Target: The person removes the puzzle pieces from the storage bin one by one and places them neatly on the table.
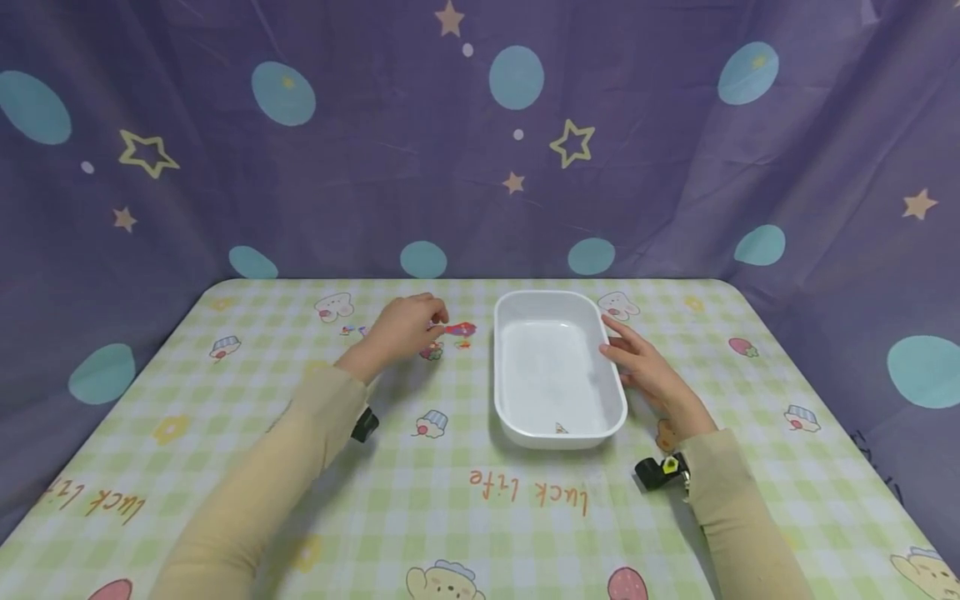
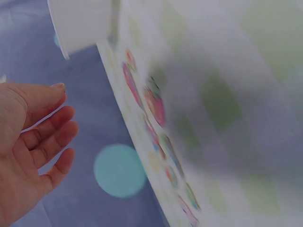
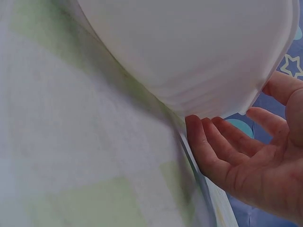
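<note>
My left hand (image 1: 405, 327) hovers over the left-back part of the table, above a row of small colourful pieces. Its fingers are loosely bent, and in the left wrist view nothing shows between them. Just beyond its fingertips lies a red and purple piece (image 1: 461, 329), with a small orange piece (image 1: 463, 344) beside it. A blue and red piece (image 1: 348, 330) lies on the other side of the hand. My right hand (image 1: 647, 367) touches the right wall of a white rectangular tub (image 1: 504, 421), fingers extended along its side and rim (image 3: 279, 61).
A small patterned piece (image 1: 561, 428) lies at the tub's near end. The checked tablecloth (image 1: 420, 533) carries printed cupcakes, strawberries and lettering. A purple curtain (image 1: 390, 167) closes off the back and sides. Black wrist devices (image 1: 660, 472) sit below both hands.
</note>
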Available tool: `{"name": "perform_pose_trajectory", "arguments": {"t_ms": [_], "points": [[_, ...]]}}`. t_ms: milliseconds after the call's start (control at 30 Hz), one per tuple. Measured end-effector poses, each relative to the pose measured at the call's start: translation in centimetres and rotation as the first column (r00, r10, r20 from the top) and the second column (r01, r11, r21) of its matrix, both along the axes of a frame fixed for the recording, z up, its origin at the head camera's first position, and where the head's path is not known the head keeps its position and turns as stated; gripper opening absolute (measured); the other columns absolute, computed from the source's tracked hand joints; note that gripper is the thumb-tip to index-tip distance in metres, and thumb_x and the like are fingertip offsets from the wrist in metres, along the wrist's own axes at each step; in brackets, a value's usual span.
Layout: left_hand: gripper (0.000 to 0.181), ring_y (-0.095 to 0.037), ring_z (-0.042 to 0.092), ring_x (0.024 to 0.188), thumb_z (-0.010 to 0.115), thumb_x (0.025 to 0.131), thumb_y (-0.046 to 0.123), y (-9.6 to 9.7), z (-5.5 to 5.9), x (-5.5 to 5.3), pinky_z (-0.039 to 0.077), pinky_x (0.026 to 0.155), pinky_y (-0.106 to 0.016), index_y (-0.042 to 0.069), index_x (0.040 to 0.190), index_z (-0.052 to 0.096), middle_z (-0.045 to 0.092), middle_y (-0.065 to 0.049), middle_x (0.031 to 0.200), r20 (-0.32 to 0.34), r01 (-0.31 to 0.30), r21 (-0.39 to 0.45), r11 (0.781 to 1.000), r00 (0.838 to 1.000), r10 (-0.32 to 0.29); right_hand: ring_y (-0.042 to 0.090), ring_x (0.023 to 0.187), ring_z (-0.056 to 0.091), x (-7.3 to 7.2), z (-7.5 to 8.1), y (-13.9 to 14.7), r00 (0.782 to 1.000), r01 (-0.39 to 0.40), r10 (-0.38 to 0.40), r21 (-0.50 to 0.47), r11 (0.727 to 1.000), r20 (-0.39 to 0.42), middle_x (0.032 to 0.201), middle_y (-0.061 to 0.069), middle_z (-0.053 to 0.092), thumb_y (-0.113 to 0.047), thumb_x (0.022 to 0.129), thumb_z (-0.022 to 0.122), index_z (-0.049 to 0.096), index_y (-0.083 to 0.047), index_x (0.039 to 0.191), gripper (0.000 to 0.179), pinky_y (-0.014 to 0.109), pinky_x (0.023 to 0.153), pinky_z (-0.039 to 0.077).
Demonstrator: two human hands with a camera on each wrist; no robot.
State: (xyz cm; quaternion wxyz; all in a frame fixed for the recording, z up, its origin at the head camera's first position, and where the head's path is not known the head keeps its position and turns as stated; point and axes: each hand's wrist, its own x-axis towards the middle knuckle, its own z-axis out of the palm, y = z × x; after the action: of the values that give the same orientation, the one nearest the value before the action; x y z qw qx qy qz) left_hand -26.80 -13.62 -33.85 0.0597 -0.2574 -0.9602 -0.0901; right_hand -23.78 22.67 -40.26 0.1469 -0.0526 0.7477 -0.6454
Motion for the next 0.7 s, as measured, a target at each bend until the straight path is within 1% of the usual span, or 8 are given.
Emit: {"name": "perform_pose_trajectory", "arguments": {"t_ms": [67,200,300,433,533,600,700], "points": [[0.014,-0.019,0.058,0.082,0.061,0.085,0.017,0.9,0.3,0.3,0.046,0.075,-0.037,0.01,0.095,0.065,0.062,-0.003,0.091,-0.004,0.029,0.009,1.0,1.0,-0.029,0.021,0.11,0.049,0.0,0.0,0.1,1.0,0.0,0.001,0.0,1.0,0.003,0.142,0.02,0.029,-0.03,0.091,0.053,0.014,-0.022,0.146,0.067,0.035,0.081,0.049],[0.013,-0.017,0.058,0.081,0.062,0.085,0.019,2.7,0.7,0.6,0.047,0.075,-0.035,0.011,0.094,0.065,0.061,-0.001,0.091,-0.005,0.083,0.027,0.996,0.997,-0.083,0.03,0.117,0.044,-0.1,0.0,0.1,1.0,0.001,-0.001,0.003,1.0,0.007,0.143,0.019,0.028,-0.031,0.091,0.053,0.014,-0.023,0.146,0.068,0.038,0.083,0.049],[0.012,-0.016,0.058,0.083,0.062,0.085,0.022,4.2,0.7,0.8,0.045,0.078,-0.035,0.013,0.094,0.065,0.061,0.0,0.091,-0.004,0.122,0.005,0.992,0.992,-0.122,0.033,0.118,0.043,-0.1,-0.1,0.2,1.0,0.003,-0.003,0.005,1.0,0.007,0.143,0.02,0.028,-0.031,0.091,0.053,0.015,-0.024,0.146,0.067,0.039,0.083,0.049],[0.013,-0.015,0.057,0.086,0.062,0.084,0.022,6.2,0.5,1.3,0.041,0.084,-0.038,0.015,0.095,0.065,0.061,0.002,0.093,0.004,0.174,-0.033,0.984,0.985,-0.174,0.03,0.115,0.046,-0.1,-0.2,0.2,1.0,0.004,-0.004,0.005,1.0,0.005,0.142,0.02,0.029,-0.03,0.092,0.052,0.015,-0.024,0.146,0.066,0.038,0.082,0.049],[0.013,-0.015,0.056,0.085,0.063,0.084,0.023,7.6,0.3,1.7,0.039,0.084,-0.038,0.016,0.094,0.065,0.061,0.002,0.091,0.02,0.223,-0.043,0.974,0.975,-0.222,0.028,0.113,0.048,-0.1,-0.2,0.2,1.0,0.001,-0.001,-0.001,1.0,0.001,0.142,0.021,0.029,-0.029,0.092,0.052,0.016,-0.023,0.146,0.066,0.038,0.081,0.05],[0.012,-0.015,0.056,0.083,0.064,0.083,0.022,8.5,0.0,2.0,0.04,0.081,-0.037,0.015,0.093,0.065,0.06,0.001,0.09,0.033,0.265,-0.04,0.963,0.964,-0.264,0.026,0.111,0.049,-0.1,-0.1,0.1,1.0,0.0,0.0,-0.007,1.0,-0.001,0.142,0.021,0.029,-0.029,0.091,0.053,0.016,-0.023,0.146,0.066,0.038,0.081,0.05],[0.013,-0.013,0.056,0.082,0.065,0.083,0.022,9.7,-0.7,2.4,0.041,0.077,-0.033,0.016,0.094,0.065,0.06,0.002,0.089,0.059,0.318,-0.05,0.947,0.947,-0.315,0.02,0.106,0.052,-0.1,-0.1,0.1,1.0,0.002,-0.002,-0.012,1.0,0.001,0.142,0.02,0.029,-0.029,0.091,0.053,0.016,-0.023,0.146,0.066,0.037,0.08,0.05]]}}
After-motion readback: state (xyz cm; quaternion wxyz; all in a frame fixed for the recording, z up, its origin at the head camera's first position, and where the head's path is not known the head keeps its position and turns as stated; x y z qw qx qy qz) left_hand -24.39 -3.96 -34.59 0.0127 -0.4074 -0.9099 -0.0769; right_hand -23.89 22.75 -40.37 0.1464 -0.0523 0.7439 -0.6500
